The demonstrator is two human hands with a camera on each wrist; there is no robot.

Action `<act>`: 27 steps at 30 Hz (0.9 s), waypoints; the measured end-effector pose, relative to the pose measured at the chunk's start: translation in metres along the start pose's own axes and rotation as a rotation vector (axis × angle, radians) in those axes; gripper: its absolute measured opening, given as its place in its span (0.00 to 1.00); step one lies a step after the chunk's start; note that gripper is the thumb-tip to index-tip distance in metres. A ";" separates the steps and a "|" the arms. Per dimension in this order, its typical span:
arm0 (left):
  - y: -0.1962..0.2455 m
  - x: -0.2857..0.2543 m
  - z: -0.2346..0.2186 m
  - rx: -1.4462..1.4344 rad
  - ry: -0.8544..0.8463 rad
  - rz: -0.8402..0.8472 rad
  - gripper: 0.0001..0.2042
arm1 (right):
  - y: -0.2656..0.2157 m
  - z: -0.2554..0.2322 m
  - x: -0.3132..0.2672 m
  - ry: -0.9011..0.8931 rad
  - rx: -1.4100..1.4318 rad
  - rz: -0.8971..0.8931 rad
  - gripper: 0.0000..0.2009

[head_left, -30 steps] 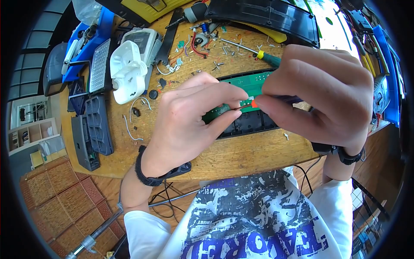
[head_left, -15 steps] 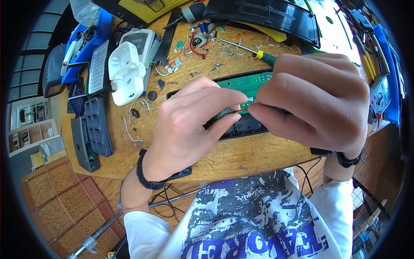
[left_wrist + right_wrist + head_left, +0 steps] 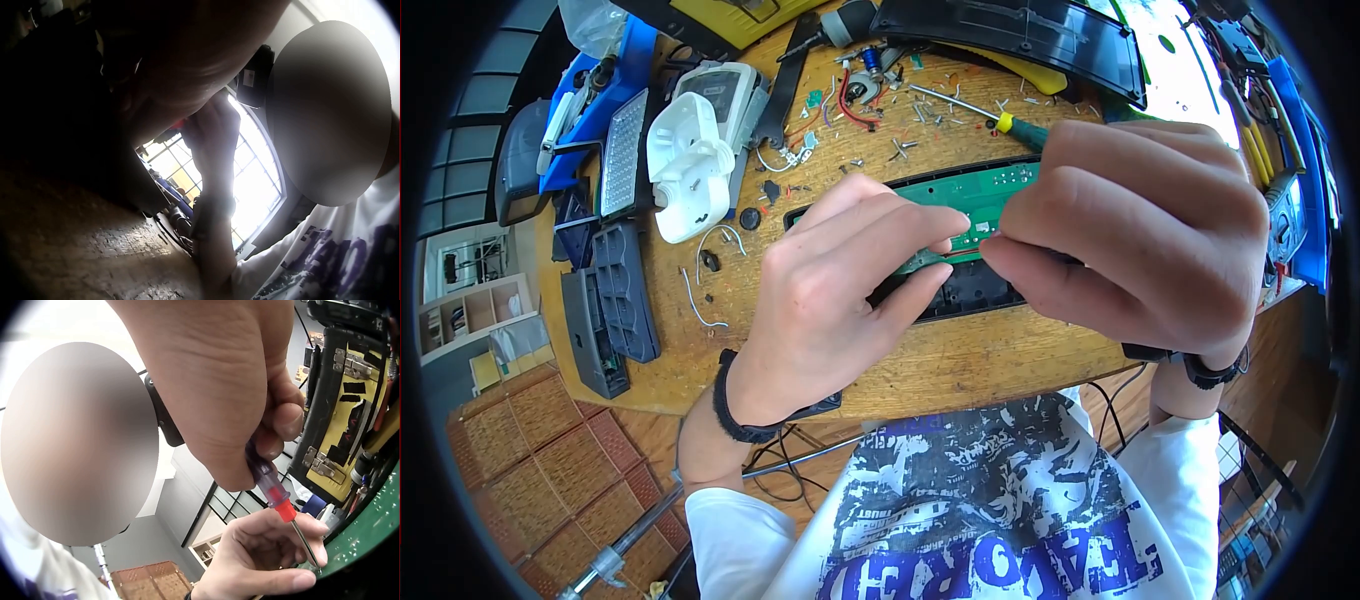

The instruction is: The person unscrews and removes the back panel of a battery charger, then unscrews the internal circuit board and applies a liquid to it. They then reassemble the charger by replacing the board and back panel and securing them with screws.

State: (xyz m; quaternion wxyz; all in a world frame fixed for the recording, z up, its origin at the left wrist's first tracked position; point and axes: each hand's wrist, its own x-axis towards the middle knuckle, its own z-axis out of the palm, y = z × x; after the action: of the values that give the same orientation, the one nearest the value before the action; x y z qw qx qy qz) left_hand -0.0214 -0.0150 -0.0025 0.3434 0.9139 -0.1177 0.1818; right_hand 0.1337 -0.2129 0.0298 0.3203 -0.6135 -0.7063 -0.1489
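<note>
My right hand (image 3: 1140,240) holds a small screwdriver (image 3: 267,481) with a see-through purple handle and a red collar. Its thin shaft points down to the green circuit board (image 3: 990,205), with the tip right at the board's surface in the right wrist view. My left hand (image 3: 830,275) is bent over the board's left part, fingertips around the screwdriver tip. Its thumb and index finger stand apart, with the shaft between them in the right wrist view. The board lies in a long black housing (image 3: 970,290). The left wrist view is mostly dark.
Screws and wire scraps lie scattered behind the board, near a green-and-yellow screwdriver (image 3: 1005,123). A white plastic shell (image 3: 695,180) and dark grey casings (image 3: 625,290) stand at left. A large black panel (image 3: 1020,40) lies at the back; the table's front edge is near my body.
My right hand first shifts left, then slightly back right, and the red collar becomes hidden behind its fingers. My left thumb has drawn slightly toward me, away from the index finger.
</note>
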 end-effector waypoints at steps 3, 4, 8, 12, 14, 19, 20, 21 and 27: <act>0.000 0.000 0.000 0.012 -0.006 0.003 0.19 | 0.001 -0.001 0.000 -0.004 -0.012 -0.014 0.15; 0.000 0.000 0.000 0.017 -0.008 0.003 0.19 | 0.001 0.000 0.001 -0.004 -0.013 -0.013 0.15; -0.001 -0.001 0.001 0.009 -0.005 -0.003 0.19 | 0.003 0.002 0.002 0.040 0.004 -0.048 0.15; -0.001 0.000 0.002 0.008 0.000 0.003 0.19 | 0.003 0.001 0.003 0.043 0.002 -0.046 0.16; -0.001 0.000 0.003 0.006 0.003 0.002 0.18 | 0.003 0.002 0.000 0.039 0.004 -0.051 0.16; 0.000 0.000 0.003 0.012 0.007 0.003 0.18 | 0.000 -0.010 0.018 -0.102 -0.194 -0.250 0.16; 0.000 0.000 0.003 0.012 0.009 0.004 0.18 | 0.000 -0.010 0.018 -0.086 -0.193 -0.252 0.16; 0.000 0.000 0.004 0.008 0.008 -0.003 0.18 | 0.000 -0.009 0.018 -0.070 -0.191 -0.254 0.16; -0.002 -0.001 0.005 -0.023 0.026 -0.015 0.17 | -0.004 0.000 0.004 -0.005 -0.031 -0.002 0.16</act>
State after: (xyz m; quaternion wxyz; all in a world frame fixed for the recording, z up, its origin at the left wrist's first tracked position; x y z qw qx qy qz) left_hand -0.0207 -0.0171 -0.0075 0.3566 0.9083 -0.1087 0.1897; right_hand 0.1296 -0.2111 0.0333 0.3086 -0.6182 -0.7053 -0.1587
